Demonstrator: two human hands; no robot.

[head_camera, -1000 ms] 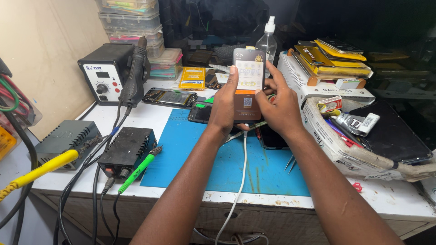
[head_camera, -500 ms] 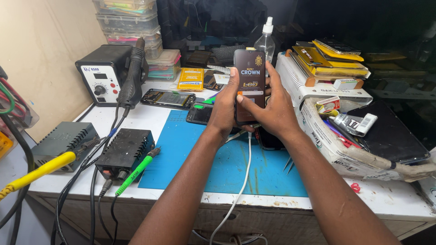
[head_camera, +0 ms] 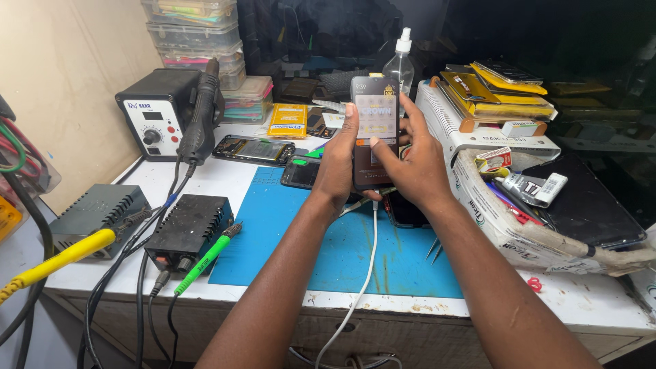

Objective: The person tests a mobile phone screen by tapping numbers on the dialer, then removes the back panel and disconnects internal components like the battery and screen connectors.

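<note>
While the left hand [head_camera: 336,164] grips the corded smartphone [head_camera: 374,130] upright above the blue mat [head_camera: 287,232], the right hand [head_camera: 410,160] steadies its edge, thumb on the lit screen.

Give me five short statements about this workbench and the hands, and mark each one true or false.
1. Both hands hold the smartphone upright, the left hand and the right hand on either side. True.
2. A white cable hangs from the bottom of the smartphone. True.
3. The phone's screen is dark. False: it is lit.
4. The mat on the bench is red. False: it is blue.
5. A green-handled tool lies by the black box on the left of the mat. True.
</note>
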